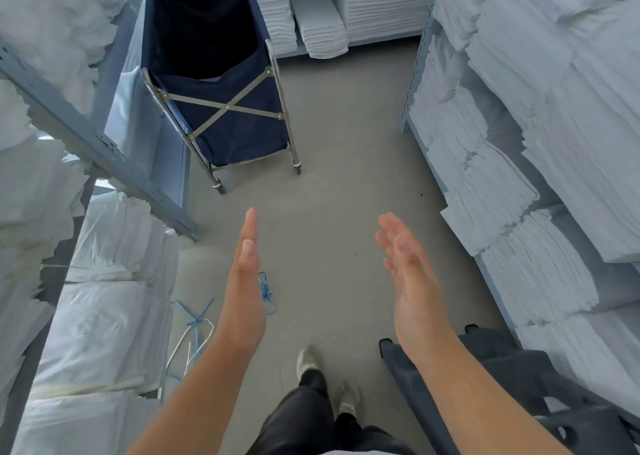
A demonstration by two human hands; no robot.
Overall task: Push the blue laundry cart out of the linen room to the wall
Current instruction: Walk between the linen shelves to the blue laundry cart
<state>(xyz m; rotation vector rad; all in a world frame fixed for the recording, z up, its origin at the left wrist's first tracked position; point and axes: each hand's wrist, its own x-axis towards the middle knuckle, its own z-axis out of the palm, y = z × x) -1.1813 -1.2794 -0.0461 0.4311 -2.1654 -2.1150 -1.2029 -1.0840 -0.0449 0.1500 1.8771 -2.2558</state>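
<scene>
**Empty hands held out toward the blue cart down the aisle**

Nearest, the person's shoes (pixel 308 359) stand on the grey floor (pixel 346 195), beside a dark grey plastic object (pixel 519 378) I cannot identify. The left hand (pixel 244 281) and right hand (pixel 412 281) are raised ahead with palms facing each other. Their fingers are straight and they hold nothing, and the gap between them probably suits taking the cart's frame. Loose blue string (pixel 266 293) lies on the floor just below the left hand and might snag a wheel. Farther on, well apart from both hands, the blue laundry cart (pixel 221 101) stands on its wheels, tucked against the left shelf (pixel 104 150), likely to keep the aisle passable. Folded white linen (pixel 519 143) fills the shelves all round.
</scene>
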